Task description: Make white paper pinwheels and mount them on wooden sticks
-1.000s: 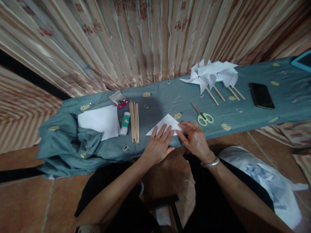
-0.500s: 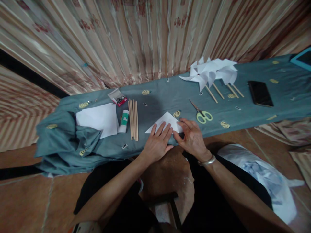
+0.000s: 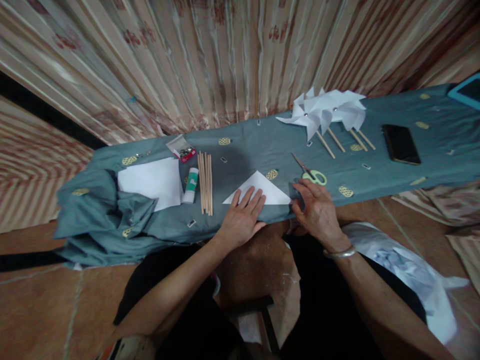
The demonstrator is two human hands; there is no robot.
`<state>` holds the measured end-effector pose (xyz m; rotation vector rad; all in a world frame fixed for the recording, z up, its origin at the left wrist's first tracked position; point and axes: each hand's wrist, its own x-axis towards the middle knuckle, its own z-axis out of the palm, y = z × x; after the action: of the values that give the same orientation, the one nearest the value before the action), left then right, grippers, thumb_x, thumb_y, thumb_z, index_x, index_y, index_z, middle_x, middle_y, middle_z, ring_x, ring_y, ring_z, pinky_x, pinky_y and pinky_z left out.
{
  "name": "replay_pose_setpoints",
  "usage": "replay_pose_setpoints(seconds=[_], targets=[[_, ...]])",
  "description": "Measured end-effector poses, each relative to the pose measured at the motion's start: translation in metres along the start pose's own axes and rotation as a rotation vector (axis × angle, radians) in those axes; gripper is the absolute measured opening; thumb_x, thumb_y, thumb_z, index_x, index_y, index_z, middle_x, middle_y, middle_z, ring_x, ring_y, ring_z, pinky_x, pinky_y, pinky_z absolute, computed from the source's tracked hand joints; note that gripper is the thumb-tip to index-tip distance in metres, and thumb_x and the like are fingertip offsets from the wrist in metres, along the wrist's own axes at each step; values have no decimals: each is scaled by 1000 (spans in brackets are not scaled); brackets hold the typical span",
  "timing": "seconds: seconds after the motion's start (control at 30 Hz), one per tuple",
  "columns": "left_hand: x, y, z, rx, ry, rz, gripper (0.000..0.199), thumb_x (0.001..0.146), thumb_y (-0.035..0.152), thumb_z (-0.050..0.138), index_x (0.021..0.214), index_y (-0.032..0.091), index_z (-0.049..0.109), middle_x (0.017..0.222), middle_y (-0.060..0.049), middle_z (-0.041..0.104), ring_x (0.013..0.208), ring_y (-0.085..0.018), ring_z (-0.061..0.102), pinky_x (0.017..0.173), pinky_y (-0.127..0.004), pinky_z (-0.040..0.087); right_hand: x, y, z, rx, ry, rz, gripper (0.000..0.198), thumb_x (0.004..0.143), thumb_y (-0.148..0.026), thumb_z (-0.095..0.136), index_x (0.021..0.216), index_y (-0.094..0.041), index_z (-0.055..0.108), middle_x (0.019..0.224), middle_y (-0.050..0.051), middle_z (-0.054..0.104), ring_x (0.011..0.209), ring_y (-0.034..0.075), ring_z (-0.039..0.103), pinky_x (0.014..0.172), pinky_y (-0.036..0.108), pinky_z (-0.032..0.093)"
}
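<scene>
A white sheet of paper folded into a triangle (image 3: 275, 194) lies on the cloth, its long edge toward me. My left hand (image 3: 242, 215) rests flat across its left half, fingers stretched out. At the right corner is my right hand (image 3: 317, 212), with thumb and fingers bent but apart; whether the fingertips touch the paper is hard to tell. Just beyond that hand lie scissors with light green handles (image 3: 318, 176), partly covered by its fingers. To the left of the folded paper are several wooden sticks (image 3: 205, 185) and a green-and-white glue stick (image 3: 191, 185).
A stack of white paper (image 3: 150, 185) lies at the left, near an open box of small metal pins (image 3: 182, 150). Several white paper pinwheels (image 3: 326, 112) on sticks lie at the back right. Further right are a dark phone (image 3: 401, 144) and a blue-framed device (image 3: 465, 92).
My right hand has slid right along the long edge to the paper's corner, uncovering that side and now overlapping the scissors' handles. My left hand stays on the paper.
</scene>
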<state>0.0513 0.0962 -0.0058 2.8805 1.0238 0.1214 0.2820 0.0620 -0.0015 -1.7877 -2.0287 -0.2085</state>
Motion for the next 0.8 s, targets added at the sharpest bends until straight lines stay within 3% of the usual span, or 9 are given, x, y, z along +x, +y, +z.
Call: replay_pose_setpoints(seconds=[0.13,0.33,0.6,0.8], targets=[[0,1,-1,1,-14,-9,68,91,47,51,146,10,34,155,-14,32,146,-32,23,118,-55,18,0,-2,-6,-2,20,-78,37,85,-13,50,121,-12,59,129,19,59,114,34,55,95,52,47],[0,0,2,8,25,-10,67,91,46,52,146,11,35,154,-15,34,145,-32,25,117,-56,20,-3,-33,6,149,-66,-303,35,87,-8,45,118,-10,61,122,18,63,113,29,56,99,45,50],[0,-4,3,40,23,2,64,91,44,52,145,12,37,155,-13,34,145,-31,25,118,-53,21,-4,-42,8,122,-81,-277,35,88,-6,43,115,-9,64,120,18,65,113,28,57,100,45,51],[-11,-8,3,38,67,-28,67,87,36,58,144,8,37,152,-19,36,145,-32,27,117,-49,28,-3,-42,6,176,-141,-244,37,87,-5,44,119,-10,64,123,18,64,116,27,56,101,45,50]])
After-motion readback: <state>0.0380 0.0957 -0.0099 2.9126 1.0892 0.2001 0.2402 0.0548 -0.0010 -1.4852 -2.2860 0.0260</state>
